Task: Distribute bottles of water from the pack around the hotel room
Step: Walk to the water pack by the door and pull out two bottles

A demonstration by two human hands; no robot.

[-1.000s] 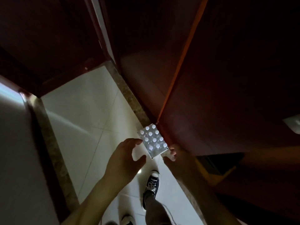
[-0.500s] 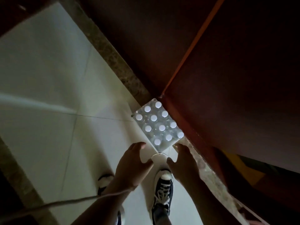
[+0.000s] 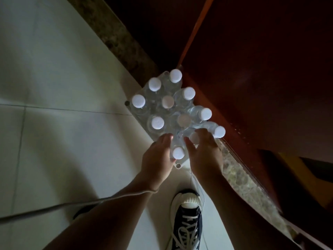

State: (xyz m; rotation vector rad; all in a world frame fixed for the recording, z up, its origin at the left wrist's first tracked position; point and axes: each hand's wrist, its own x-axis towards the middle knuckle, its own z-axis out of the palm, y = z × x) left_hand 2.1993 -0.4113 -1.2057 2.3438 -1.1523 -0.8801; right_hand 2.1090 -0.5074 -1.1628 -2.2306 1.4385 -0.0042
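Note:
The pack of water bottles [image 3: 158, 112] stands on the floor against a dark wooden cabinet. It is clear shrink-wrap over several clear bottles with white caps. My left hand [image 3: 157, 159] cups the left side of the nearest corner bottle [image 3: 178, 152], thumb pointing up along the wrap. My right hand [image 3: 203, 152] lies on the pack's near end beside that bottle. Its thumb and fingers close around the wrap and partly cover a cap there. The fingertips of both hands are hidden against the plastic.
A dark red-brown wooden cabinet [image 3: 261, 78] rises on the right, with a speckled stone skirting [image 3: 126, 42] along its base. Pale floor tiles [image 3: 63, 87] spread to the left. My sneaker [image 3: 187, 217] stands just below the pack. A thin cord [image 3: 54, 208] crosses my left forearm.
The camera has dropped much closer to the pack. Both hands moved forward from just short of the pack onto its near end, closing around the corner bottle and the wrap.

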